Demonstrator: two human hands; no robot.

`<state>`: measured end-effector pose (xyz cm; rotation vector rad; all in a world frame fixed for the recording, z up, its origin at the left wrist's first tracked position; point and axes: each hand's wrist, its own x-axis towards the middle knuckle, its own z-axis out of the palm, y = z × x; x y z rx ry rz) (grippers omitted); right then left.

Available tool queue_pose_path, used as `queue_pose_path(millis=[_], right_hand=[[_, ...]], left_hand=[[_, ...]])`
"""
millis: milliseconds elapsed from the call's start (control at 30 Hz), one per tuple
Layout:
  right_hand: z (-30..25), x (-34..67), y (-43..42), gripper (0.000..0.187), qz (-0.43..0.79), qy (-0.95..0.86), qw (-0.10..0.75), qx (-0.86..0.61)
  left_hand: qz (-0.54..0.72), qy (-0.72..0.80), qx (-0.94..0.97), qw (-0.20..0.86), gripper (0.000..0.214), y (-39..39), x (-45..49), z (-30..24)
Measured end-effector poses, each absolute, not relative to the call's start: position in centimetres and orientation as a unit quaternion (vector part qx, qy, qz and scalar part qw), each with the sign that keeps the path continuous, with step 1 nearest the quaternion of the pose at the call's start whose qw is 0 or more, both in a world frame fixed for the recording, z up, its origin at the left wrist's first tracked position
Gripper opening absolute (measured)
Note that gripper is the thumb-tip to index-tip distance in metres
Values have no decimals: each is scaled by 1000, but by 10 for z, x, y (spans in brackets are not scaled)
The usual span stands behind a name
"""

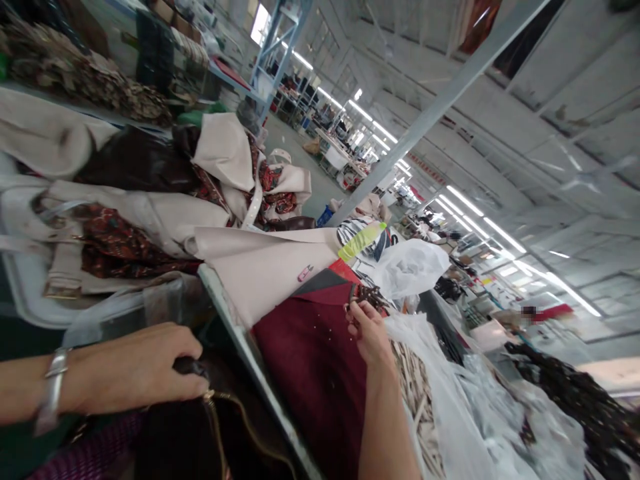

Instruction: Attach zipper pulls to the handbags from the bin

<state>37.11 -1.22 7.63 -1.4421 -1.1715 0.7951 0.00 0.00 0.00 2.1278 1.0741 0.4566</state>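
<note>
My left hand (pixel 145 363), with a metal bracelet at the wrist, is closed on the edge of a dark brown bag (pixel 175 427) at the lower left. A brass zipper (pixel 215 427) runs along the bag's opening, below my fingertips. My right hand (pixel 369 327) reaches out over the table, thumb and fingers pinched together. It is at a small heap of dark brown pieces (pixel 370 297), beside a dark red cloth (pixel 310 353). Whatever sits between those fingertips is too small to name.
Cream and patterned bags (pixel 150 210) fill a white tub (pixel 35 307) on the left. A cream sheet (pixel 265 267) with a small pink cutter (pixel 305 273) lies ahead. Clear plastic bags (pixel 413 267) and beige strips (pixel 415 380) are on the right. A slanted post (pixel 425 127) stands beyond.
</note>
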Motion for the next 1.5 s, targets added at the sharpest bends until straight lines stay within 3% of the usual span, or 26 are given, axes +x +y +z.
queue_pose_path(millis=[167,400,533,767,1033,1500], right_hand=[[73,300,-61,31,382,-483,553,-561],[42,223,-113,7,328,-601,517,-514],[33,208,-124,21,279,-694,484,-454],[41,210,-131,34,202,-805,374,-413],[47,212,-131,30,156,-853,286,-407],[50,214,-132,26,106,-869,267,-403]], left_hand=[[38,407,829,380,36,-3,3,42],[14,345,806,481,29,-4,2,56],[14,329,798,504,33,-5,4,57],[6,346,794,499,33,-8,8,65],[-6,363,798,481,31,-6,11,63],[8,362,819,445,34,-9,12,61]])
